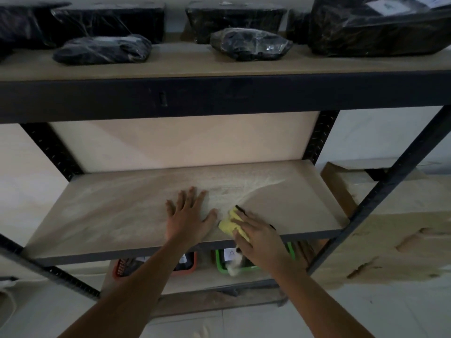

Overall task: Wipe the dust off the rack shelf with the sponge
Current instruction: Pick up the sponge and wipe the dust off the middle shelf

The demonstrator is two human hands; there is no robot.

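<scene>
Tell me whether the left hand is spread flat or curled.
Spread flat: the left hand lies palm down on the dusty shelf, fingers straight and apart.

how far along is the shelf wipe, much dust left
Partly done. The right part of the shelf looks wiped bare, up to a curved edge of dust. In hand: the right hand grips the yellow sponge near the front edge, while the left hand rests flat on the board. Left: the pale dust film over the middle and left.

Yellow sponge (231, 224), pale wood shelf (122, 211) streaked with whitish dust, black rack frame (219, 96), green bin (220, 263).
</scene>
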